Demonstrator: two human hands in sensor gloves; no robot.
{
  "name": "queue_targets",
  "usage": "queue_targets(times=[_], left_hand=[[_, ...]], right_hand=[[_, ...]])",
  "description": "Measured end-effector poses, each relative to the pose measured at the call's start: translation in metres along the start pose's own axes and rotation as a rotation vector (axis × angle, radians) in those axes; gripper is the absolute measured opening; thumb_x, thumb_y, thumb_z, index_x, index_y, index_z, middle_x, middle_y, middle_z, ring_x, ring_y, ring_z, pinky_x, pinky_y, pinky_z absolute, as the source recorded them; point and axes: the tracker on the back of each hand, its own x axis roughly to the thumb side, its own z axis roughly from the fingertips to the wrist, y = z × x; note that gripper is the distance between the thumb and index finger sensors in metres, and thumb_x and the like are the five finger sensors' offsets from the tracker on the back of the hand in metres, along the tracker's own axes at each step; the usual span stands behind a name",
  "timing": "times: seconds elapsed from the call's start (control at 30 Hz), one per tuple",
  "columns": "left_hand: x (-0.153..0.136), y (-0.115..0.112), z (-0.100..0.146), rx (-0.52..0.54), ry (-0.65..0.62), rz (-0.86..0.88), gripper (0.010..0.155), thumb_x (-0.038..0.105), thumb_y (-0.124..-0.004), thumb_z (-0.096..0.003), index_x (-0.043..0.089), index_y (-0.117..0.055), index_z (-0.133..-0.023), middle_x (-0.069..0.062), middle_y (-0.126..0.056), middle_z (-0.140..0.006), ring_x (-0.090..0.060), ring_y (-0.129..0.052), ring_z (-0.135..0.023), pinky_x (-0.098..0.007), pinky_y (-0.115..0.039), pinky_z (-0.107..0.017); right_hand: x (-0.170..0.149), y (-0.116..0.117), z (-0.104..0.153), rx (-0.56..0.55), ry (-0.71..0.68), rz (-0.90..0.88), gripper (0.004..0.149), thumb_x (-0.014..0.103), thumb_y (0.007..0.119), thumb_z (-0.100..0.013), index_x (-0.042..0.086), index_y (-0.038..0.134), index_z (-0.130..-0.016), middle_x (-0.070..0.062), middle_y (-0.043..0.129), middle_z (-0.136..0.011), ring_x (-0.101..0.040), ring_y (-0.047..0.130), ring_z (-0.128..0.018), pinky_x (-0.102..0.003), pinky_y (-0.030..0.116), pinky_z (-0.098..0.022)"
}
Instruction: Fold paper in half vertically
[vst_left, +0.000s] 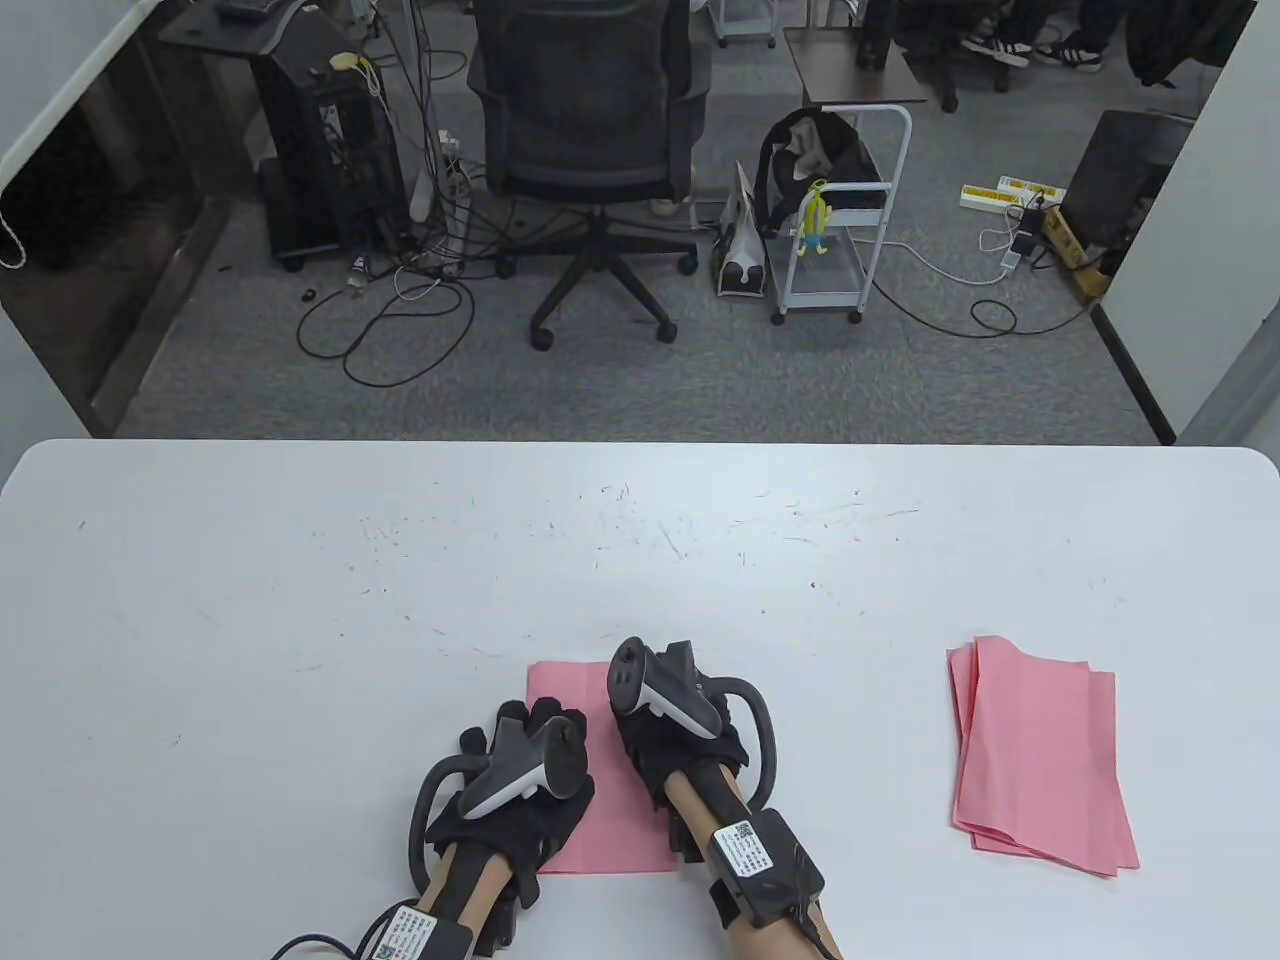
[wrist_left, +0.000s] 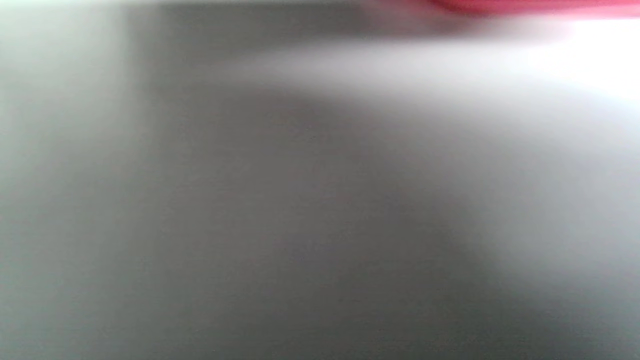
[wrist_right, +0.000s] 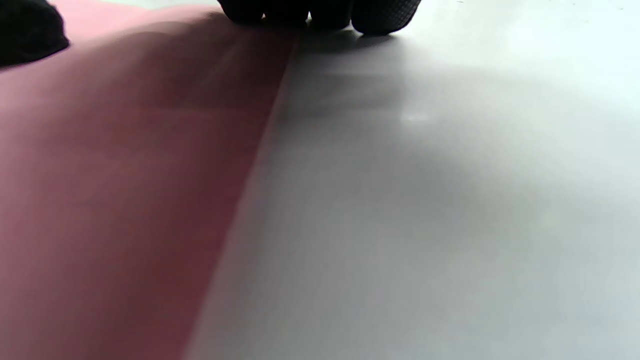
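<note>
Down at the near edge of the white table (vst_left: 300, 560), both gloved hands lay on a pink paper (vst_left: 610, 820) that rested flat in front of the person. It looked narrow enough to be folded over already, though from where I stood the hands hid too much of it to be sure. The left hand (vst_left: 515, 790) pressed palm-down on the sheet's left side, fingers spread and gripping nothing. The right hand (vst_left: 680, 725) rested along the sheet's right edge, its fingertips (wrist_right: 380, 12) touching down just where pink met table, flat rather than curled around anything. In the left wrist view the paper showed only as a blurred pink strip (wrist_left: 530, 6) at the top. Well apart to the right sat a loose stack of pink sheets (vst_left: 1040, 755), slightly fanned. Beyond the table stood an office chair (vst_left: 590, 130) and a small white cart (vst_left: 835, 230).
</note>
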Motion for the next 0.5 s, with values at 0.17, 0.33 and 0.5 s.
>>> queue_targets(times=[0.17, 0.33, 0.5], left_hand=[[0.0, 0.0, 0.0, 0.0, 0.0, 0.0, 0.074, 0.065, -0.037, -0.0523, 0.04, -0.005, -0.114, 0.009, 0.001, -0.124, -0.031, -0.004, -0.116, -0.064, -0.018, -0.084], [0.0, 0.0, 0.0, -0.002, -0.001, 0.001, 0.074, 0.065, -0.037, -0.0523, 0.04, -0.005, -0.114, 0.009, 0.001, -0.124, -0.031, -0.003, -0.116, -0.064, -0.018, -0.084], [0.0, 0.0, 0.0, -0.004, 0.0, 0.001, 0.074, 0.065, -0.037, -0.0523, 0.04, -0.005, -0.114, 0.009, 0.001, -0.124, -0.031, -0.003, -0.116, -0.064, -0.018, -0.084]], right_hand=[[-0.014, -0.004, 0.003, 0.077, -0.07, -0.128, 0.058, 0.053, 0.062, -0.05, 0.03, 0.057, -0.103, 0.0, 0.056, -0.111, -0.027, 0.059, -0.102, -0.046, 0.061, -0.072], [-0.024, -0.014, 0.03, 0.019, -0.122, -0.221, 0.057, 0.051, 0.063, -0.05, 0.025, 0.064, -0.101, -0.005, 0.065, -0.107, -0.033, 0.068, -0.097, -0.05, 0.065, -0.068], [-0.024, -0.012, 0.053, 0.025, -0.166, -0.168, 0.057, 0.052, 0.063, -0.05, 0.025, 0.066, -0.1, -0.005, 0.067, -0.107, -0.033, 0.07, -0.096, -0.05, 0.065, -0.069]])
